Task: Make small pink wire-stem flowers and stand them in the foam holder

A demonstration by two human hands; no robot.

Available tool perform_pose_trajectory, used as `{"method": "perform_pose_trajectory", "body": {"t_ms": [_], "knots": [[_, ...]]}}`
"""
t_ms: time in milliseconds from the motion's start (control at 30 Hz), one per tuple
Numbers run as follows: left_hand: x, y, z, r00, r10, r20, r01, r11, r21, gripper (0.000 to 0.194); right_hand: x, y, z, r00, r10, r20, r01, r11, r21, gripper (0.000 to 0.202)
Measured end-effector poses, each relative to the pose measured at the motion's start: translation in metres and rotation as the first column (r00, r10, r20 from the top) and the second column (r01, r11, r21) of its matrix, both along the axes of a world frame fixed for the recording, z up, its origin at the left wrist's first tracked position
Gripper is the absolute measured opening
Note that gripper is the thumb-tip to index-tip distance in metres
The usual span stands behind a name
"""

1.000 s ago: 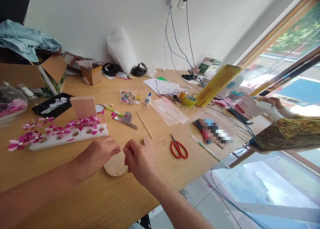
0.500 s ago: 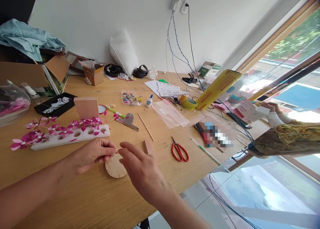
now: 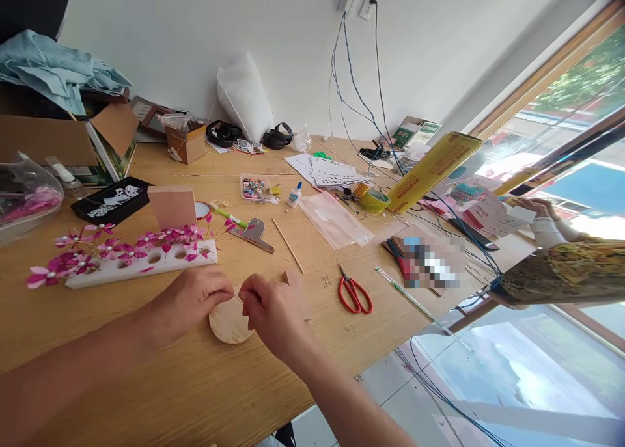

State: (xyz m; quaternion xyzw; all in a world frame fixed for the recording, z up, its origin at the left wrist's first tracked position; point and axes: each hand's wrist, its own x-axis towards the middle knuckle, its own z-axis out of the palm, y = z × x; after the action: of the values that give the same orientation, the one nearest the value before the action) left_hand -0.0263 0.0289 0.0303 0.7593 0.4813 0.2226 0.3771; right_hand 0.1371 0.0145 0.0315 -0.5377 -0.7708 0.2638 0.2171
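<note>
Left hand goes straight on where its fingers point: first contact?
Probably the right hand: its curled fingers are next in line from the left hand. The round wooden disc appears lower, beneath that line, though one view leaves depth uncertain.

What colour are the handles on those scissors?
The scissors' handles are bright red, seen best in the head view.

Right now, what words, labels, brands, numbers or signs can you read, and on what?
None reads clearly enough to quote.
Yellow tube: printed characters, too blurred.
White bottle: label too small.
Pink-and-white packaging: lettering too blurred.
Green-and-white box: print too small.
Marks beside the red scissors: too small to tell whether they're writing.
</note>
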Motion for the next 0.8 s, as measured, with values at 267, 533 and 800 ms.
{"method": "perform_pose_trajectory", "body": {"t_ms": [267, 533, 800], "knots": [[-0.001, 0.001, 0.002, 0.981, 0.151, 0.120, -0.121, 0.967, -0.226, 0.017, 0.012, 0.011, 0.008, 0.999, -0.043, 0.016, 0.043, 0.999, -0.028, 0.012], [-0.012, 0.001, -0.002, 0.853, 0.367, 0.370, -0.032, 0.746, -0.665, 0.024, 0.011, -0.015, 0.005, 0.932, 0.262, 0.252, -0.357, 0.789, 0.500, 0.021], [-0.011, 0.000, 0.001, 0.912, 0.280, 0.300, -0.023, 0.765, -0.644, 0.027, 0.008, -0.004, -0.014, 0.942, 0.238, 0.238, -0.326, 0.820, 0.470, 0.024]]}}
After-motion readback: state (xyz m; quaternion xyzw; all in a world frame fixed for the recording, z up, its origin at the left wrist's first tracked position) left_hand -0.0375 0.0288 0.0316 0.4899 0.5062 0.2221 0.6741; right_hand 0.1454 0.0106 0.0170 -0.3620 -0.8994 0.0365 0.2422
